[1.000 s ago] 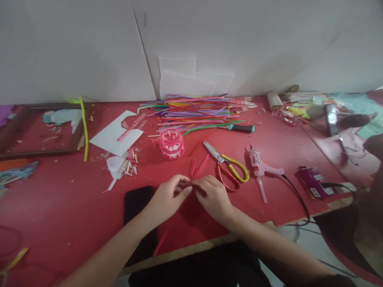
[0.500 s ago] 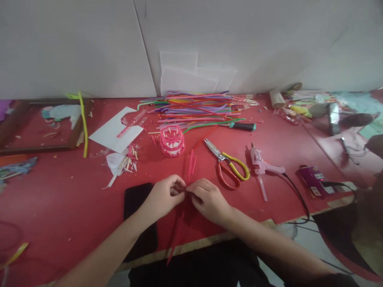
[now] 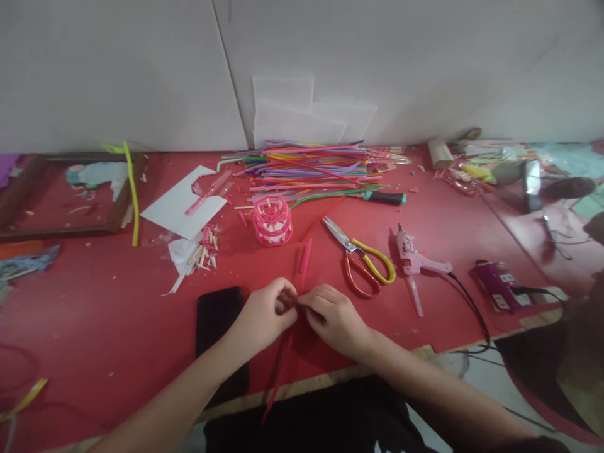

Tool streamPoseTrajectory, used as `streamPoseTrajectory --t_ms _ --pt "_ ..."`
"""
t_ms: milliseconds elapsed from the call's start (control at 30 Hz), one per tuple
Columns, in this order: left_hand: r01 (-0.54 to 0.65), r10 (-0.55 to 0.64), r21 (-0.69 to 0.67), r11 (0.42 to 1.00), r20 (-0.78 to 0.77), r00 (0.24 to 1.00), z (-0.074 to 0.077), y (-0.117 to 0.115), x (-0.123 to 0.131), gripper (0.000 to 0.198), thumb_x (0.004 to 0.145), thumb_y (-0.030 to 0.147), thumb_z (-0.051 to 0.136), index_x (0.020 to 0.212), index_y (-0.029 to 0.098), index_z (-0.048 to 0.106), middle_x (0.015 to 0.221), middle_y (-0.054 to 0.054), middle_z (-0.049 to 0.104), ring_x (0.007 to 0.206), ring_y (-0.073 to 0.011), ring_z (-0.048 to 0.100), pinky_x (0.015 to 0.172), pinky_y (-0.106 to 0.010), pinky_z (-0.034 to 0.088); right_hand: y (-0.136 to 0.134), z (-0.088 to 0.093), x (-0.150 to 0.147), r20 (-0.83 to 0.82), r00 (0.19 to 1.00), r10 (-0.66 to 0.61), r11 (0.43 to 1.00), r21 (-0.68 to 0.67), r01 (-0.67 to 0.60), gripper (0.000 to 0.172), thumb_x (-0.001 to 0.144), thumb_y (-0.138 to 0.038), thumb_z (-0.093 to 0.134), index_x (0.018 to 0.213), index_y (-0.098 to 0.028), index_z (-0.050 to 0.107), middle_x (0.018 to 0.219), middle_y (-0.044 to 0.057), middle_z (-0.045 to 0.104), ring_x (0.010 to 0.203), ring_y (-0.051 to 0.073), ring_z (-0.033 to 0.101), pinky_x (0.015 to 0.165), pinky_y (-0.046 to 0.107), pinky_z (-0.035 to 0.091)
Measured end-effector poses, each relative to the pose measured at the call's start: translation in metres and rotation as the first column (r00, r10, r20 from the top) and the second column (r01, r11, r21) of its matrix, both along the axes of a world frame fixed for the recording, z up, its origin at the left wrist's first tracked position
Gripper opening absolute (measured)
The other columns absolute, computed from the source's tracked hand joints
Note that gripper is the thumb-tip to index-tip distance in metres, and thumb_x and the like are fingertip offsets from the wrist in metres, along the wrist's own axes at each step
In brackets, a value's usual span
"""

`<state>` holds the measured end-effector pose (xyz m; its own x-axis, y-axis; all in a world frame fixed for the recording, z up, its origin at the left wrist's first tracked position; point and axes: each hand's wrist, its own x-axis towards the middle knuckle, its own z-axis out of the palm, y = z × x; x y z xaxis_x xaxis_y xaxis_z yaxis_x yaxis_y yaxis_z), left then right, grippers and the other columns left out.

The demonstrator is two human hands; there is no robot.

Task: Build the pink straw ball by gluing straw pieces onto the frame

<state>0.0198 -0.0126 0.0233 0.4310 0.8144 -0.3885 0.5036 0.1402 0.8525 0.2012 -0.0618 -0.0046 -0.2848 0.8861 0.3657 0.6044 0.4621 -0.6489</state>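
Observation:
My left hand (image 3: 270, 309) and my right hand (image 3: 333, 316) meet above the front of the red table. Fingertips of both hands are pinched on thin pink pipe cleaners (image 3: 306, 257). Their upper ends point away from me, and a long strand trails down past the table edge. The exact grip point is covered by my fingers. Beyond my hands stands a small round pink frame (image 3: 272, 221) with pale wooden sticks in it. Scissors (image 3: 350, 245) with one red and one yellow handle lie open to the right.
A pink glue gun (image 3: 419, 261) and a purple power box (image 3: 503, 286) are on the right. A black phone (image 3: 214, 314) lies partly under my left arm. Colourful pipe cleaners (image 3: 316, 167) are heaped at the back, near a green-black handled tool (image 3: 384, 198) and white paper (image 3: 177, 207).
The upper ends of the pink pipe cleaners have drawn closer together. My hands stay pinched in nearly the same place, and the view has shifted slightly.

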Motion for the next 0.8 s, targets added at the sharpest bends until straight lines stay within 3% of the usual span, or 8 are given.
streamPoseTrajectory --t_ms 100,200,367,567,800 --pt "0.008 -0.008 -0.011 1.000 -0.021 1.000 0.000 0.000 0.000 0.018 0.070 0.016 0.059 0.086 0.022 0.057 0.074 0.003 0.065 0.064 -0.0149 0.065 0.062 -0.027 0.051 0.003 0.007 0.011 0.040 0.998 -0.049 0.999 -0.020 0.050 0.020 0.092 -0.014 0.054 0.103 -0.023 0.069 0.087 0.003 0.076 0.080 0.017 0.070 0.075 0.029 0.059" --pt "0.020 -0.021 -0.029 0.999 -0.041 0.999 0.001 0.001 0.000 0.018 0.069 0.016 0.059 0.086 0.022 0.056 0.070 0.004 0.064 0.060 -0.0141 0.062 0.059 -0.026 0.049 0.011 0.014 0.036 0.122 0.974 -0.189 0.980 -0.037 0.195 0.014 0.094 -0.020 0.055 0.099 -0.023 0.068 0.090 0.005 0.076 0.085 0.019 0.070 0.080 0.032 0.057" --pt "0.038 -0.041 -0.042 0.998 -0.081 0.996 0.002 0.002 0.000 0.019 0.068 0.016 0.059 0.086 0.021 0.055 0.071 0.003 0.066 0.060 -0.0138 0.062 0.059 -0.026 0.049 0.027 0.024 0.087 0.355 0.855 -0.379 0.900 -0.073 0.430 0.020 0.092 -0.029 0.054 0.105 -0.018 0.064 0.103 0.013 0.070 0.097 0.029 0.066 0.086 0.041 0.052" --pt "0.048 -0.051 -0.030 0.998 -0.115 0.992 0.004 0.002 0.001 0.017 0.070 0.016 0.059 0.085 0.022 0.054 0.073 0.003 0.066 0.060 -0.0139 0.063 0.059 -0.026 0.049 0.036 0.027 0.101 0.637 0.727 -0.257 0.850 -0.209 0.484 0.031 0.080 -0.024 0.060 0.108 -0.011 0.061 0.104 0.016 0.067 0.104 0.032 0.063 0.089 0.039 0.047" --pt "0.068 -0.070 -0.017 0.998 -0.133 0.989 0.003 0.004 0.002 0.018 0.068 0.014 0.060 0.083 0.022 0.053 0.071 0.004 0.066 0.059 -0.0133 0.062 0.058 -0.025 0.047 0.044 0.040 0.112 0.793 0.595 -0.132 0.782 -0.286 0.555 0.030 0.073 -0.024 0.061 0.099 -0.009 0.063 0.096 0.019 0.069 0.087 0.031 0.067 0.071 0.034 0.044"
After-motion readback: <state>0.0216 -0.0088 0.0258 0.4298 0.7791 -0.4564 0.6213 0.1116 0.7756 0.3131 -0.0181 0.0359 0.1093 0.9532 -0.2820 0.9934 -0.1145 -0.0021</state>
